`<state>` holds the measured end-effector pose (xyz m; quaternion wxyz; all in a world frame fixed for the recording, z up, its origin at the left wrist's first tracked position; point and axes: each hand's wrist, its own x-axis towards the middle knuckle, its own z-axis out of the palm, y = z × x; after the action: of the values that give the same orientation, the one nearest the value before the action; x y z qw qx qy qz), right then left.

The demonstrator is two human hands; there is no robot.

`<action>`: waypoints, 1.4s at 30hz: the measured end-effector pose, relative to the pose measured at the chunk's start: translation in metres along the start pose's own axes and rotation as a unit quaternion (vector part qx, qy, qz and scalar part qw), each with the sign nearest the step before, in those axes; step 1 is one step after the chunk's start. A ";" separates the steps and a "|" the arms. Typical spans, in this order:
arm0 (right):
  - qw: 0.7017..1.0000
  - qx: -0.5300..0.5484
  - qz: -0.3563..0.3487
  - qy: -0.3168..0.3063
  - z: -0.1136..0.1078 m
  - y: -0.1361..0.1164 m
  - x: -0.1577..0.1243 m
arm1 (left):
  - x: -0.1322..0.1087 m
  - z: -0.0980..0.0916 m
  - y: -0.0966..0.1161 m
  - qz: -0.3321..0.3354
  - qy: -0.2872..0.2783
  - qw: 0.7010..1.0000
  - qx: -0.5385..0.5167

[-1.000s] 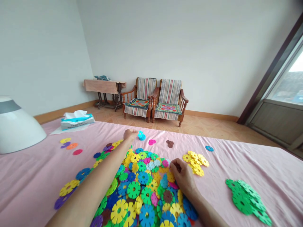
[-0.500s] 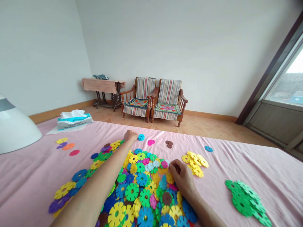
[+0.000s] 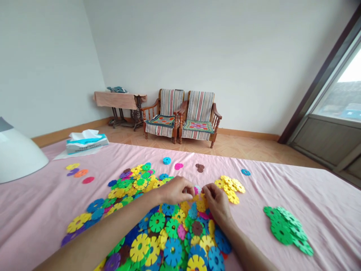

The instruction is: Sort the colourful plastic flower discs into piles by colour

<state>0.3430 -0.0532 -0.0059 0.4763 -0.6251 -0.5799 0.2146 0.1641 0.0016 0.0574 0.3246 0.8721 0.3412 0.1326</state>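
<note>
A big heap of colourful plastic flower discs (image 3: 166, 229) lies on the pink sheet (image 3: 42, 210) in front of me. My left hand (image 3: 176, 190) and my right hand (image 3: 216, 201) meet at the far edge of the heap, fingers curled over the discs. Between their fingertips sits a pale blue-white disc (image 3: 198, 188) next to a pink one. What each hand pinches is hidden by the fingers. A yellow disc pile (image 3: 229, 185) lies just right of my right hand. A green disc pile (image 3: 287, 229) lies further right.
Single discs lie beyond the heap: light blue (image 3: 167, 160), pink (image 3: 178, 166), brown (image 3: 200, 167), blue (image 3: 245, 172). More discs (image 3: 76, 172) sit at the left near a tissue box (image 3: 86, 141). A white dome (image 3: 17, 152) stands far left. Two wooden armchairs (image 3: 183, 118) line the wall.
My left hand let go of the light blue disc at the far edge and pulled back to the heap, beside my right hand. The right hand barely moved.
</note>
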 end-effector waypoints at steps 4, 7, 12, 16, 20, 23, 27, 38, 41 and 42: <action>1.000 0.005 -0.012 -0.007 0.001 0.001 0.000 | -0.008 0.019 0.017 0.014 -0.030 0.998 0.062; 1.000 0.001 -0.018 -0.010 0.002 0.001 -0.001 | -0.007 0.027 0.021 -0.008 -0.021 0.994 0.106; 1.000 -0.009 -0.019 -0.009 0.003 0.003 0.000 | 0.000 0.031 0.021 -0.037 -0.023 0.991 0.130; 0.999 -0.020 -0.025 -0.011 0.003 0.005 0.000 | 0.006 0.033 0.016 -0.058 -0.029 0.992 0.104; 1.000 -0.011 -0.026 -0.007 0.003 0.005 0.001 | 0.007 0.034 0.013 -0.060 -0.033 0.997 0.039; 1.000 -0.008 -0.027 -0.005 0.003 0.002 0.000 | 0.004 0.027 0.011 -0.048 -0.024 0.998 -0.022; 0.999 -0.011 -0.036 -0.004 0.002 0.000 -0.003 | 0.003 0.005 0.005 -0.055 0.020 0.994 -0.096; 0.999 -0.034 -0.031 -0.015 0.003 0.004 -0.001 | 0.021 -0.061 -0.067 -0.242 0.278 0.911 -0.186; 0.999 -0.036 -0.035 -0.017 0.003 0.003 -0.002 | 0.029 -0.069 -0.092 -0.301 0.335 0.874 -0.182; 0.999 -0.035 -0.035 -0.018 0.003 0.003 -0.002 | 0.032 -0.070 -0.099 -0.316 0.347 0.864 -0.179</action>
<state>0.3417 -0.0536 -0.0098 0.4507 -0.6168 -0.6173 0.1881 0.1057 0.1118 0.0459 0.3607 0.5416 0.6598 0.3758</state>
